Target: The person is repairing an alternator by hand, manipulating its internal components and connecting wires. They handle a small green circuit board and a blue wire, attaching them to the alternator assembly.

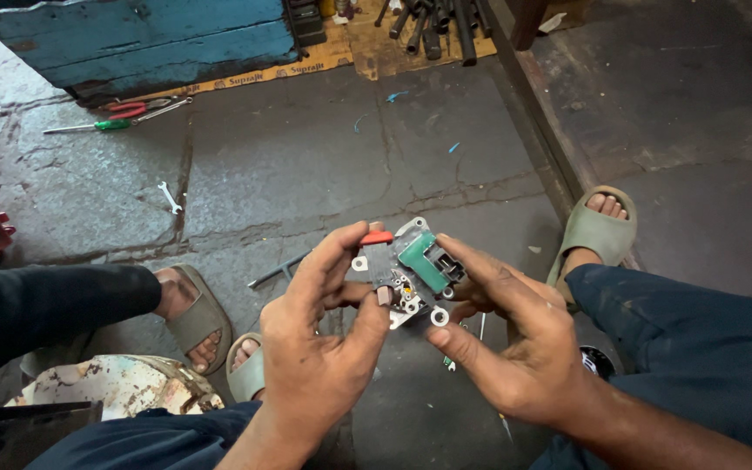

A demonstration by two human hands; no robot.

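Green and red plastic caps top a small metal electrical part (406,270) at the centre of the frame, gripped from both sides above the cracked stone floor (306,174). Left hand (319,348) fingers (332,257) pinch its left edge; right hand (515,339) fingers clasp its right. A green-handled screwdriver (102,125) and red pliers (128,109) lie upper left.
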